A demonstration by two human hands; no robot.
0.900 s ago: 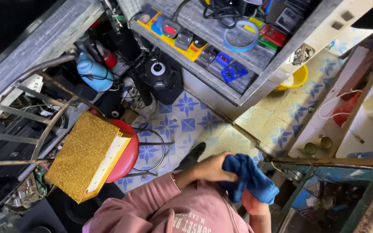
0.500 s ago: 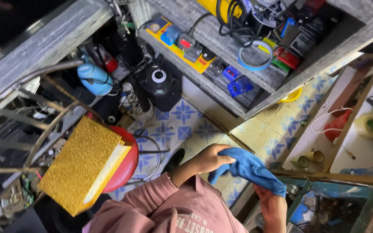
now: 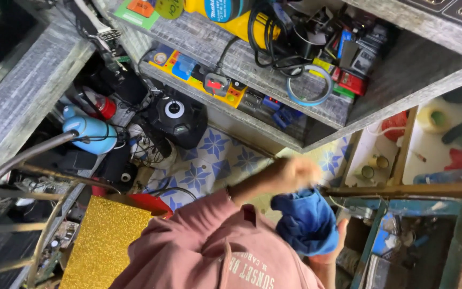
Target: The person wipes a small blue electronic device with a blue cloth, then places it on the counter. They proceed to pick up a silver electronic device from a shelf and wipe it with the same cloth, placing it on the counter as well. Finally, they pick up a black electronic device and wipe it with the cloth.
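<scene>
Both hands on blue cloth (image 3: pixel 305 222): left hand (image 3: pixel 293 174) blurred, grip unclear; right hand (image 3: pixel 333 247) fingers under it, wiping looks unfinished

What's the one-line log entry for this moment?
left hand: blurred, at top of blue cloth | right hand: under cloth, holding it | nearby: gold glittery box, tiled floor
</scene>
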